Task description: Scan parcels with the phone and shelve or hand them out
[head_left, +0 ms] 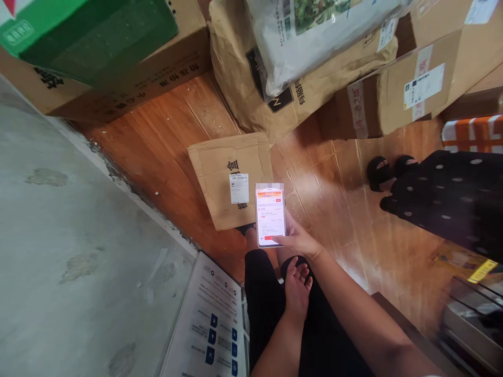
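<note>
A smartphone (270,215) with a lit screen of white and red rows is held in my right hand (301,238). My right thumb lies over the red bar low on the screen, and the other fingers are mostly hidden behind the phone. Palm up above my dark-clad legs, my left hand (297,288) holds nothing; its fingers are loosely curled and apart. Beyond the phone, a flat brown cardboard box (212,175) with a white shipping label (239,188) rests near my feet, partly covered by the phone.
Large cartons (157,86), a green box (102,42), a brown paper sack (236,78) and a white plastic bag (334,47) stand ahead. Another person's sandalled feet (379,170) are on the right. A grey wall (70,235) and a printed white board (208,324) border the left.
</note>
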Tool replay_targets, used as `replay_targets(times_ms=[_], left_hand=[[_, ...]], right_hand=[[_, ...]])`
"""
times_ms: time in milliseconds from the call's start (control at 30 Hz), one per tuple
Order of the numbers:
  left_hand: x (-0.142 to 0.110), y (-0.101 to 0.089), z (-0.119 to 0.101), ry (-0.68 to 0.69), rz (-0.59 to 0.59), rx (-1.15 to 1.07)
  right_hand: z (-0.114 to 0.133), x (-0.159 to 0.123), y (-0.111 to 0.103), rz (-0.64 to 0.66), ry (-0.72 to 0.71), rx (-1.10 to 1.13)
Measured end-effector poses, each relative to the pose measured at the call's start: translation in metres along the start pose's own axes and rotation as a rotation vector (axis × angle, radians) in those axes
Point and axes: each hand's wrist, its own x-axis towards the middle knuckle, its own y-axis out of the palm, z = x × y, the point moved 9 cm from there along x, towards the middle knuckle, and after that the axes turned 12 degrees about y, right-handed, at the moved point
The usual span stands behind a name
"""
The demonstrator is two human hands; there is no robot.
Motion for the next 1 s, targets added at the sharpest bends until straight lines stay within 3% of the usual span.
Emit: replay_targets(times_ms=[233, 367, 500, 600, 700, 800, 900, 1000], left_hand=[[-0.002, 0.006, -0.002, -0.011, 0.011, 0.001], [-0.002, 0.004, -0.007, -0.001, 0.004, -0.007], [-0.011, -0.001, -0.027, 0.080, -0.008, 0.021], [-0.038, 0.004, -0.052, 0.147, 0.001, 0.060], [-0.090, 0.026, -0.085, 0.222, 0.058, 0.080], [-0.175, 0.069, -0.123, 0.330, 0.187, 0.131], [-0.295, 0.133, -0.150, 0.481, 0.420, 0.317], [-0.426, 0.199, -0.145, 0.636, 0.673, 0.549]], right_hand=[[0.004, -0.001, 0.004, 0.047, 0.003, 0.029], [0.014, -0.015, 0.008, 0.044, -0.032, 0.043], [0.031, -0.053, 0.023, 0.052, -0.058, 0.050], [0.051, -0.100, 0.045, 0.093, -0.073, 0.063], [0.079, -0.165, 0.077, 0.178, -0.108, 0.090], [0.113, -0.245, 0.108, 0.234, -0.162, 0.153], [0.143, -0.329, 0.129, 0.191, -0.237, 0.174], [0.163, -0.406, 0.142, 0.124, -0.317, 0.120]])
